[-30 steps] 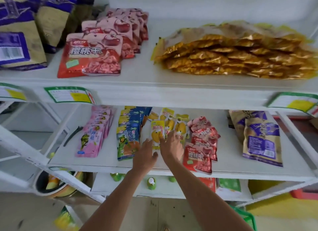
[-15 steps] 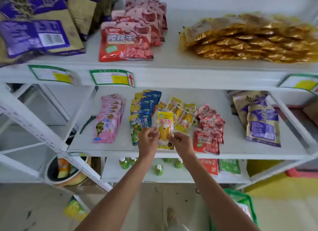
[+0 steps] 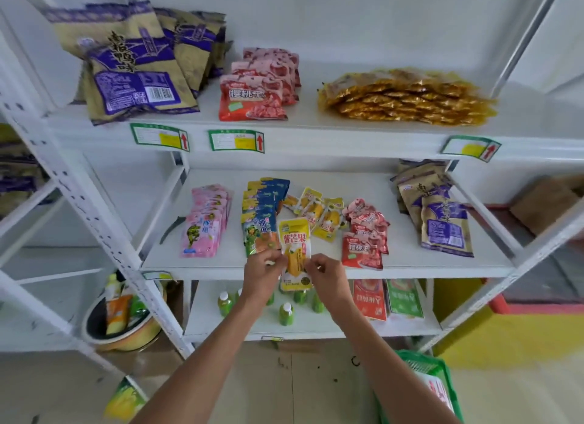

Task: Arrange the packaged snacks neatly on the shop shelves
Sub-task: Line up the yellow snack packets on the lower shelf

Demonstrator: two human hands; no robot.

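middle shelf (image 3: 410, 262) front edge: we see yellow packet (image 3: 295, 253) overhanging it | left hand (image 3: 264, 272), right hand (image 3: 328, 276) both pinching its sides | risk: we judge a loosened pinch drops it, or pushing in nudges loose yellow packets (image 3: 319, 213) crooked

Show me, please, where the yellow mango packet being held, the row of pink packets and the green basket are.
yellow mango packet (image 3: 294, 238): head view, on its red lettering.
row of pink packets (image 3: 202, 234): head view, on the front packet's face.
green basket (image 3: 410, 359): head view, on its top rim.
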